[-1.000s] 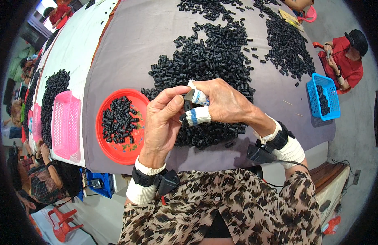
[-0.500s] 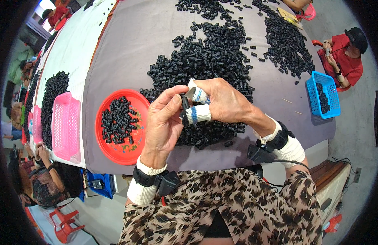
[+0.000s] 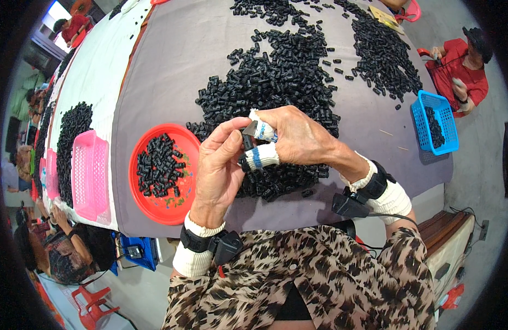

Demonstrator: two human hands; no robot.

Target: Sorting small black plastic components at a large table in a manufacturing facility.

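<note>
Grey floor [image 3: 476, 165] lies right of the cloth-covered table [image 3: 168, 71].

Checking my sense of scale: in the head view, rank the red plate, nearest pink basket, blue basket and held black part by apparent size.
Red plate
Nearest pink basket
Blue basket
Held black part

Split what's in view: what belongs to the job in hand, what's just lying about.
Likely in the job:
black part, in the left hand
grey piece, at the right hand
black pile
red plate

Seemingly lying about:
pink basket
thin sticks
red stool
</note>
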